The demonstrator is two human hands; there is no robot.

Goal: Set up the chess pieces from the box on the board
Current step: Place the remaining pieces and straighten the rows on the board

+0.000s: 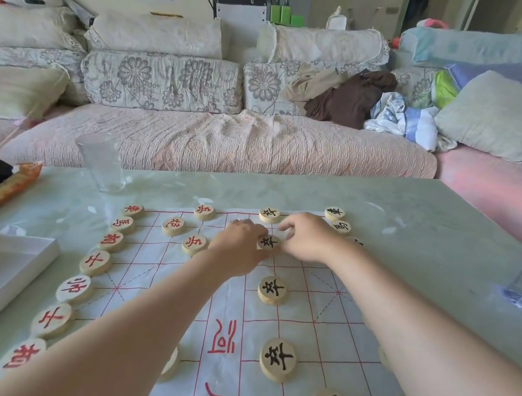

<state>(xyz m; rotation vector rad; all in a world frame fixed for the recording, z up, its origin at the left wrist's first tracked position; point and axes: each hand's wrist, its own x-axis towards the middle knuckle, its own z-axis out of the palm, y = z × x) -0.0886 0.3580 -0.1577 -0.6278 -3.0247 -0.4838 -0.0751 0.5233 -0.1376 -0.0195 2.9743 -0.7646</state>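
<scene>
On the bench, the paper board (269,330) carries red pieces (74,288) along its left edge. Past mid-board, both hands meet at a black-marked piece (269,242): left hand (240,244) and right hand (306,236) pinching it together.

Two forearms in view, both bare from the frame edge to the wrist; no sleeves, cuffs or gloves showing; left hand (240,248) bare, no ring seen; right hand (305,238) bare likewise; no watch or band at either wrist; fingers short and rounded, nails too blurred to judge.
</scene>
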